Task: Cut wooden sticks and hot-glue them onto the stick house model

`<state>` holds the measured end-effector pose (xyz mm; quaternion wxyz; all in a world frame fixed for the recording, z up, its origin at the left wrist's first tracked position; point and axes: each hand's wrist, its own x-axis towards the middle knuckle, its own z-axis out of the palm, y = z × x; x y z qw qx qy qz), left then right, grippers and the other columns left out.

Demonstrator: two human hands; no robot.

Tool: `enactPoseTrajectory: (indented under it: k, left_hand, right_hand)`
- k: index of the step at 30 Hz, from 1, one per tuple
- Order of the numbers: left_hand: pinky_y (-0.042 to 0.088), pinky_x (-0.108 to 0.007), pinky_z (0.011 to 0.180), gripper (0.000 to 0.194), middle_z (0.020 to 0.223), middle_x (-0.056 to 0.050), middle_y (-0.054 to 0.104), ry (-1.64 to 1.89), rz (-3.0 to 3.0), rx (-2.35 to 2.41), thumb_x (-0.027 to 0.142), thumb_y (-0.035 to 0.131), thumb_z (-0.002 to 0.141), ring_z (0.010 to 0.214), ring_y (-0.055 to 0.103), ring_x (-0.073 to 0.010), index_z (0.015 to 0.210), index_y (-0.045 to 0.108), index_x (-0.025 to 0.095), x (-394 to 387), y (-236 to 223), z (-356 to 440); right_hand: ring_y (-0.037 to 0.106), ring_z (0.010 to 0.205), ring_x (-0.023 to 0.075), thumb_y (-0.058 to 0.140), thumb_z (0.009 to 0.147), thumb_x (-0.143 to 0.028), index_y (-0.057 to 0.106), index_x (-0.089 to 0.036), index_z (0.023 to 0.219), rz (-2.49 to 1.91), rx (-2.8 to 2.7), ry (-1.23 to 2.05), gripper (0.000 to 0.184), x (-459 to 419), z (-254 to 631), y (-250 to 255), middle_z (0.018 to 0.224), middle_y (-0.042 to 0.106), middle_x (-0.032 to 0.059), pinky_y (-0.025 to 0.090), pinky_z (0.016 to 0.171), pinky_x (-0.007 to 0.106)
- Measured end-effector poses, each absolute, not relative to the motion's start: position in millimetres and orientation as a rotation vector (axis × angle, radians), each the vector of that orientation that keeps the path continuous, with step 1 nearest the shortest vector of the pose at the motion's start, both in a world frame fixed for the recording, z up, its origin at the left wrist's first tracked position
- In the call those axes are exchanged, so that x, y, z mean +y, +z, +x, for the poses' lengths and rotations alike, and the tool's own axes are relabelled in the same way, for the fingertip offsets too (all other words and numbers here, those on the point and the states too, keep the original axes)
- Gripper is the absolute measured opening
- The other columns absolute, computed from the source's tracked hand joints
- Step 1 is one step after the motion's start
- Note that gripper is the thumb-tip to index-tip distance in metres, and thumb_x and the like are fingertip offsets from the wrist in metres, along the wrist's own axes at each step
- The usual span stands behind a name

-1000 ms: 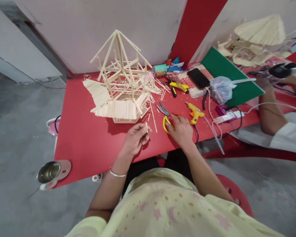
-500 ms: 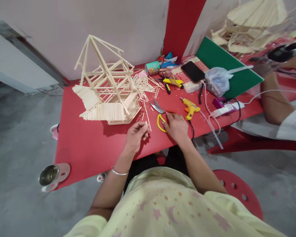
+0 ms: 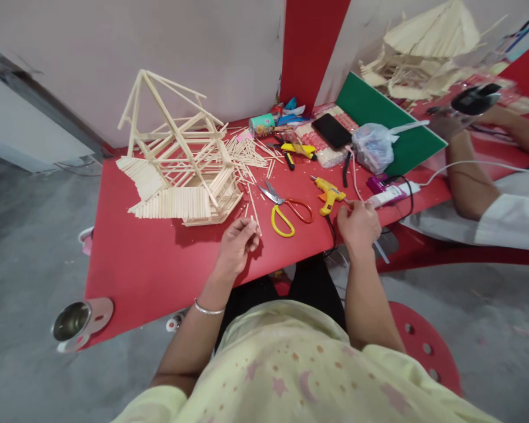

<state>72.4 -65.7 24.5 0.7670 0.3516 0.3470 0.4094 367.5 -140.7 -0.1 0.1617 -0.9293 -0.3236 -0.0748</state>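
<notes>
In my left hand (image 3: 238, 244), thumb and fingers pinch a short wooden stick (image 3: 252, 219), only its tip showing. My right hand (image 3: 359, 226) is closed over the clear glue stick (image 3: 382, 252) behind the yellow glue gun (image 3: 329, 195); its fingertips are partly hidden. That gun lies on its side on the red table. Between my hands rest scissors (image 3: 283, 202), blades apart, with one yellow and one red handle. Beyond my left hand stands a stick-built model (image 3: 171, 200) with an open roof frame and slatted panels.
Loose sticks (image 3: 251, 154) lie behind the model. Farther right are a yellow cutter (image 3: 300, 148), a phone (image 3: 331, 130), a plastic bag (image 3: 374, 147), a green board (image 3: 392, 126) and a power strip (image 3: 394, 194) with cables. Another person's arm (image 3: 471, 176) is at right. A cup (image 3: 72, 322) hangs at the left corner.
My right hand has left the scissors and moved right to the glue stick behind the glue gun. My left hand still holds the short stick. The view has shifted slightly right.
</notes>
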Motion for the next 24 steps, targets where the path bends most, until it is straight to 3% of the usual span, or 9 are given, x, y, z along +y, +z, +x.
enactPoseTrajectory:
  k: [3, 6, 8, 11, 15, 19, 24]
  left_hand:
    - [0.035, -0.017, 0.044, 0.037, 0.069, 0.003, 0.064, 0.892, 0.749, 0.706, 0.042, 0.086, 0.075, 0.05, 0.053, -0.0063, 0.086, 0.058, 0.019, -65, 26, 69]
    - [0.033, -0.017, 0.042, 0.038, 0.066, 0.004, 0.062, 0.911, 0.731, 0.705, 0.043, 0.085, 0.076, 0.048, 0.052, -0.0063, 0.087, 0.057, 0.02, -63, 30, 59]
    - [0.033, -0.017, 0.043, 0.04, 0.067, 0.005, 0.062, 0.931, 0.694, 0.717, 0.042, 0.086, 0.074, 0.048, 0.052, -0.006, 0.088, 0.056, 0.02, -61, 33, 50]
    - [0.033, -0.016, 0.044, 0.041, 0.069, 0.004, 0.062, 0.935, 0.615, 0.674, 0.038, 0.088, 0.072, 0.05, 0.052, -0.0055, 0.088, 0.055, 0.02, -57, 35, 38]
    - [0.033, -0.016, 0.044, 0.039, 0.07, 0.004, 0.062, 0.912, 0.565, 0.585, 0.036, 0.087, 0.074, 0.051, 0.051, -0.0049, 0.088, 0.054, 0.019, -52, 37, 26]
    - [0.031, -0.016, 0.044, 0.039, 0.07, 0.004, 0.062, 0.909, 0.575, 0.564, 0.036, 0.086, 0.075, 0.05, 0.051, -0.0048, 0.089, 0.055, 0.019, -48, 39, 19]
    - [0.031, -0.016, 0.042, 0.038, 0.074, 0.002, 0.064, 0.944, 0.605, 0.556, 0.04, 0.085, 0.077, 0.052, 0.054, -0.0048, 0.087, 0.056, 0.017, -44, 41, 15]
  right_hand:
    - [0.069, 0.1, 0.0358, 0.044, 0.096, -0.064, 0.075, -0.016, 0.115, -2.729, -0.888, -0.072, 0.06, -127, 358, 4, 0.103, 0.074, 0.0212, 0.05, 0.084, 0.046]
    - [0.07, 0.101, 0.0386, 0.056, 0.084, -0.077, 0.076, -0.015, 0.109, -2.787, -0.889, 0.105, 0.069, -111, 355, 2, 0.103, 0.075, 0.0226, 0.052, 0.085, 0.049]
    - [0.069, 0.105, 0.0392, 0.068, 0.077, -0.07, 0.076, -0.014, 0.107, -2.755, -0.866, 0.162, 0.064, -103, 361, -2, 0.106, 0.074, 0.0227, 0.052, 0.088, 0.049]
    - [0.067, 0.109, 0.0382, 0.077, 0.07, -0.045, 0.074, -0.013, 0.095, -2.458, -0.657, 0.296, 0.041, -97, 372, -10, 0.1, 0.074, 0.0225, 0.052, 0.09, 0.047]
    - [0.07, 0.081, 0.0247, 0.068, 0.072, -0.035, 0.064, -0.017, 0.087, -2.069, -0.446, 0.478, 0.023, -100, 375, -14, 0.077, 0.07, 0.0111, 0.058, 0.067, 0.035]
    - [0.064, 0.061, 0.0116, 0.066, 0.069, -0.034, 0.054, -0.022, 0.089, -1.804, -0.453, 0.503, 0.026, -107, 363, -7, 0.075, 0.067, -0.0028, 0.056, 0.055, 0.024]
    - [0.063, 0.055, 0.0095, 0.081, 0.059, -0.029, 0.056, -0.023, 0.1, -1.388, -0.528, 0.53, 0.048, -109, 335, 31, 0.073, 0.064, -0.0091, 0.054, 0.048, 0.019]
